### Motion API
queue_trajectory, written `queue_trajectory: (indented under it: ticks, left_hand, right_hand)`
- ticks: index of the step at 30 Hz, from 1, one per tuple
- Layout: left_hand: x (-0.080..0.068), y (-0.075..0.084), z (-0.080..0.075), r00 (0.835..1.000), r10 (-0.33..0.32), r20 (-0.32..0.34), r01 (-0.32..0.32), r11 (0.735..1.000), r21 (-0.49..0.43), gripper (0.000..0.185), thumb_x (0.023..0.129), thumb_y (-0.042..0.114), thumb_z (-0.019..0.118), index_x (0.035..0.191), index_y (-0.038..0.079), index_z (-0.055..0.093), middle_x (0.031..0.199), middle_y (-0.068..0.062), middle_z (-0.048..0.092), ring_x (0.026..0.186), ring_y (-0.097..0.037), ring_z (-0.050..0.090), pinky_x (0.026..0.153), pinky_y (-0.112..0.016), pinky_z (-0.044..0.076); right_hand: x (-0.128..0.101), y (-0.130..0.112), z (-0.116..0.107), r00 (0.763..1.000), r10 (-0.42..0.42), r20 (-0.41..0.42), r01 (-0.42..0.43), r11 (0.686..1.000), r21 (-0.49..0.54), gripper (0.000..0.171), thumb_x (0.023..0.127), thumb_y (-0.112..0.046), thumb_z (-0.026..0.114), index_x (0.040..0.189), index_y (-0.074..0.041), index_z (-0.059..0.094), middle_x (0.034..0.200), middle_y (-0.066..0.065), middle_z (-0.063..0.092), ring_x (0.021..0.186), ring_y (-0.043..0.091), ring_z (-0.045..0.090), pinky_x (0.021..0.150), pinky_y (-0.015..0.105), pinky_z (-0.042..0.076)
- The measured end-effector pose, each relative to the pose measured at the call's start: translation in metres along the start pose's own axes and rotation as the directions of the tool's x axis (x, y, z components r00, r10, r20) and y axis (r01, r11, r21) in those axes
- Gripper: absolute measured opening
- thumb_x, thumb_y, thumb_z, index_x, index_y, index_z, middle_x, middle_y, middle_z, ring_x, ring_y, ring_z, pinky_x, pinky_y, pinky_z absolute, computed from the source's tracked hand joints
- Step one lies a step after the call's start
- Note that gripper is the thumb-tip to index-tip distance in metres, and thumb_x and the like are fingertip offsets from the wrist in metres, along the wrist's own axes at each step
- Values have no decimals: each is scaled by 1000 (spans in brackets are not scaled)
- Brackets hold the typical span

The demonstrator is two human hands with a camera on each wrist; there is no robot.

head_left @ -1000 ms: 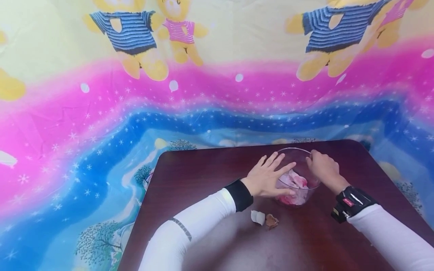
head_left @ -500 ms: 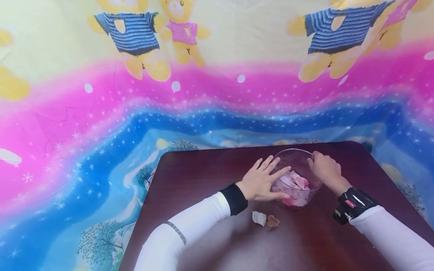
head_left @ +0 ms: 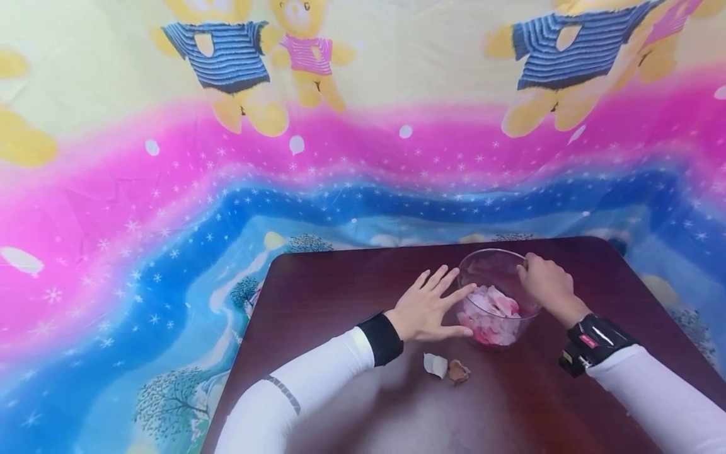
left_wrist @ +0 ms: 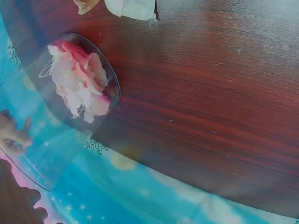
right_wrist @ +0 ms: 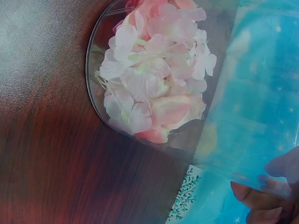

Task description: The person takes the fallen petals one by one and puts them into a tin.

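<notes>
A clear round container (head_left: 493,270) stands upright on the table, with pink and white flower petals (head_left: 492,309) heaped at its bottom. At its far right side, my right hand (head_left: 547,284) grips the rim, thumb and fingers curled over the wall. My left hand (head_left: 428,308) has its fingers spread beside the container's left wall. Its index finger and thumb tips are at the wall; whether they touch I cannot tell. In the right wrist view the petals (right_wrist: 145,79) show through the clear wall, with the right fingertips (right_wrist: 268,217) at the lower right corner.
A white curved piece (head_left: 435,365) and a brown dried-looking piece (head_left: 458,372) lie on the dark wooden table (head_left: 351,284), in front of the container. A printed cloth (head_left: 340,145) with bears hangs behind the table's far edge.
My left hand has drawn back leftward from over the container to beside its wall. The right hand keeps its grip on the rim, and the container stays about where it was.
</notes>
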State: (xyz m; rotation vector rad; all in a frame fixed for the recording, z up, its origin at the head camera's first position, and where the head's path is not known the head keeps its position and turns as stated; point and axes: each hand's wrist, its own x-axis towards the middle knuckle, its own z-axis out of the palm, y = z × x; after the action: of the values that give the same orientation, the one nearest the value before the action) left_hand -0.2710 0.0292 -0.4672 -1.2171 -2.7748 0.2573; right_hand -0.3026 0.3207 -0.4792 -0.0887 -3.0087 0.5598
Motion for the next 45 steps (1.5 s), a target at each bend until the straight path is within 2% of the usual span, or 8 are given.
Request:
queue_trajectory:
  ticks: [8,15,22,30,36,41,45]
  left_hand:
    - [-8,-5,-3,999,-5,-43,4,1000,-28,88,90,83,37,162,42,5,172,-3,13,160,-24,10,129,-46,16]
    - [-20,-9,-1,999,9,-33,-10,999,-33,86,91,81,37,162,42,6,172,-3,11,160,-25,13,129,-48,18]
    - [-29,-13,4,999,-5,-40,3,999,-48,87,92,81,37,162,42,4,172,-3,13,160,-25,14,128,-49,21]
    - [-46,-10,22,1000,4,18,-2,996,-94,88,91,81,38,162,40,5,172,-3,15,160,-25,14,127,-49,22]
    - [-53,-3,37,998,-3,58,9,994,-109,86,93,79,37,162,40,5,171,-3,18,159,-25,17,127,-48,24]
    - [-56,9,51,992,24,122,-14,997,-76,74,94,79,32,159,46,20,168,1,27,156,-23,27,124,-46,31]
    - [-58,19,60,988,52,146,-46,998,-42,71,94,81,30,156,46,31,164,4,37,151,-21,37,119,-41,38]
  right_hand:
    - [0,0,1,1000,-3,5,3,1000,4,27,102,-26,50,96,0,56,81,24,64,79,48,64,52,51,44]
    - [1,0,0,1000,-5,-1,5,1000,2,27,102,-26,50,95,0,56,79,23,63,77,47,64,52,50,44]
    - [2,0,-2,1000,-18,-18,18,1000,6,27,102,-25,50,94,0,56,80,25,64,79,49,64,51,51,44]
    - [1,0,0,1000,-22,-15,22,1000,6,27,101,-25,50,92,0,55,74,21,61,73,44,63,50,47,43]
    - [3,0,-1,1000,-19,-20,19,1000,0,28,102,-26,50,94,0,56,74,21,61,72,43,63,50,49,43]
    - [2,0,0,1000,-19,-13,19,1000,1,28,102,-26,49,94,0,56,77,22,62,75,46,64,51,49,43]
    - [2,-1,1,1000,-17,-14,17,1000,1,28,102,-26,49,94,-1,56,78,23,63,75,46,64,51,49,43]
